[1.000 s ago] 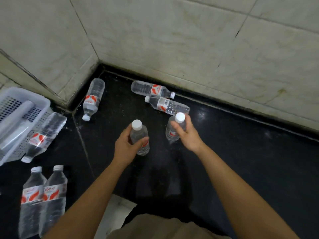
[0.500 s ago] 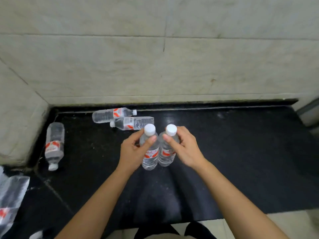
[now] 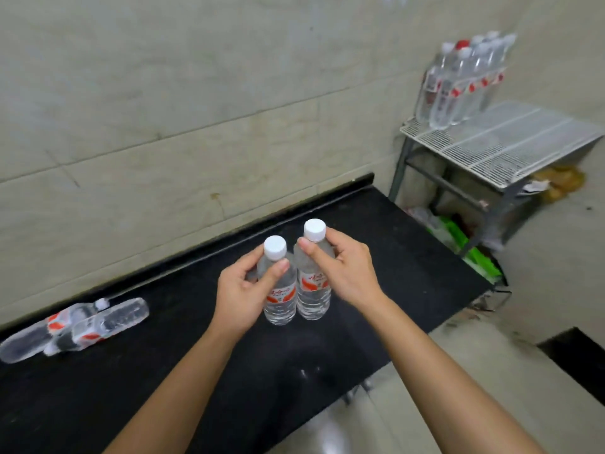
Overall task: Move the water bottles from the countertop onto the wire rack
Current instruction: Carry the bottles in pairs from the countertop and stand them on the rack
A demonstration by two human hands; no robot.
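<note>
My left hand [image 3: 244, 291] grips a clear water bottle [image 3: 279, 299] with a white cap and red label, held upright above the black countertop [image 3: 196, 371]. My right hand [image 3: 347, 270] holds a second, matching bottle [image 3: 313, 291] upright, touching the first. Two more bottles [image 3: 85, 326] lie on their sides at the counter's left, near the wall. The white wire rack [image 3: 510, 142] stands past the counter's right end, with several bottles [image 3: 458, 80] upright at its back left corner.
A tiled wall runs behind the counter. Under the rack, grey frame bars [image 3: 448, 186] cross above green packages [image 3: 458, 234] and bags. Light floor tiles [image 3: 491, 355] lie to the right of the counter, with a dark block [image 3: 576, 362] at the far right.
The view has swung right, bringing the wire rack into sight. Both hands have carried their bottles rightward along the counter, and the lying bottles have slid to the left of the frame.
</note>
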